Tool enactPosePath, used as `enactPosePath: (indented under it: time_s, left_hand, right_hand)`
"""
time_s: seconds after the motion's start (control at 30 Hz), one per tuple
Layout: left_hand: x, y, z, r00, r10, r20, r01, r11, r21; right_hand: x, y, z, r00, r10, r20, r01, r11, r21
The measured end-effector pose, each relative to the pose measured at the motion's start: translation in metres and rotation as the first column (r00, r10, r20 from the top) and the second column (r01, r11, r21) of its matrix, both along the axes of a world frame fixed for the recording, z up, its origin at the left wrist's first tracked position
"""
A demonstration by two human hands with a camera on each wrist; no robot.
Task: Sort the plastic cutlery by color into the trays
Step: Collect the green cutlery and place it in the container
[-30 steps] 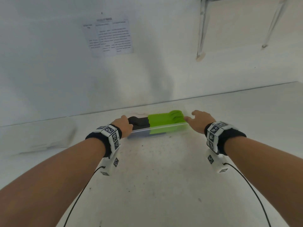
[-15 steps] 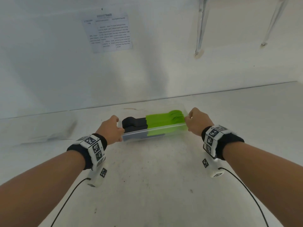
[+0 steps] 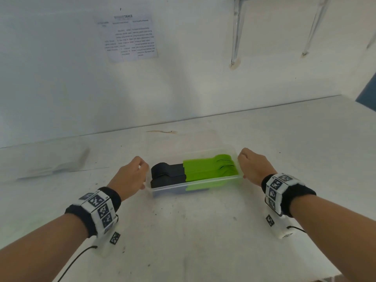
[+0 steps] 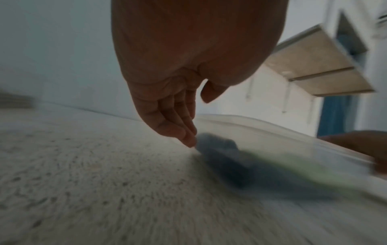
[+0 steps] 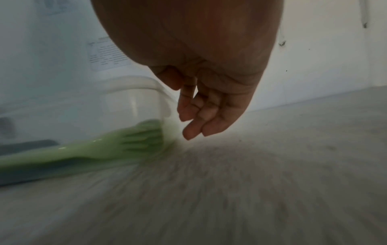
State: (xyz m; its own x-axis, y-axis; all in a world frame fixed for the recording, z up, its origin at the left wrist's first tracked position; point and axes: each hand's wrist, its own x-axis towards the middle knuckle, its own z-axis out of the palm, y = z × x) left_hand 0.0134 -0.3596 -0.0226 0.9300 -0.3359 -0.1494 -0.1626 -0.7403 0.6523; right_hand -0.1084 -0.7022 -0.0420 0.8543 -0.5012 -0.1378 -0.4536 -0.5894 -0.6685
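Both bare forearms reach forward, each with a black wristband with white marker blocks, the left hand [image 3: 130,176] and the right hand [image 3: 254,166] well apart with palms facing each other, fingers [image 4: 180,127] loosely extended downward.

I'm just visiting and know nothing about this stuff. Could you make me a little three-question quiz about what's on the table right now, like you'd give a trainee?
1. True or false: the green cutlery and the black cutlery lie in the same clear tray.
2. Which colour lies nearer the right hand? A) black B) green C) red
3. Fill in: the left hand is at the tray's ____ end.

Key
1. True: both colours share the one tray on the white table.
2. B: the green pieces fill the end beside the right hand.
3. Left, next to the black pieces; its fingers reach the tray wall.
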Motion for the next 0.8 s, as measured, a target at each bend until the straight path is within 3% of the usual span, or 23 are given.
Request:
enactPosePath:
  time_s: [0.13,0.27,0.33,0.47,0.57,0.67,0.8]
  left_hand:
    - [0.047,-0.002,-0.014,0.994,-0.033,0.105,0.017,0.989,0.149]
    - [0.078,-0.017,-0.024,0.979,-0.17,0.109,0.12,0.925,0.36]
    - [0.086,-0.024,-0.025,0.979,-0.153,0.137,0.092,0.925,0.37]
    - [0.093,-0.027,-0.025,0.963,-0.173,0.205,0.088,0.926,0.368]
    - [0.094,-0.027,-0.021,0.956,-0.143,0.257,0.085,0.971,0.221]
    - [0.1,-0.033,0.0,0.953,-0.013,0.302,0.017,1.0,-0.012]
    - [0.106,-0.05,0.037,0.91,0.174,0.376,-0.051,0.948,-0.315]
  right_hand:
    - [0.044,-0.035,-0.008,0.998,0.053,-0.035,-0.053,0.998,-0.018]
    - [0.088,-0.055,-0.012,0.933,0.318,-0.17,-0.338,0.935,-0.109]
    - [0.103,-0.059,-0.014,0.885,0.402,-0.233,-0.446,0.877,-0.179]
    - [0.12,-0.067,-0.019,0.884,0.431,-0.178,-0.461,0.866,-0.194]
    - [0.126,-0.074,-0.016,0.883,0.46,-0.091,-0.468,0.853,-0.23]
    - [0.136,-0.081,0.001,0.891,0.433,0.138,-0.398,0.89,-0.222]
    - [0.141,-0.074,0.04,0.889,0.285,0.358,-0.279,0.958,-0.07]
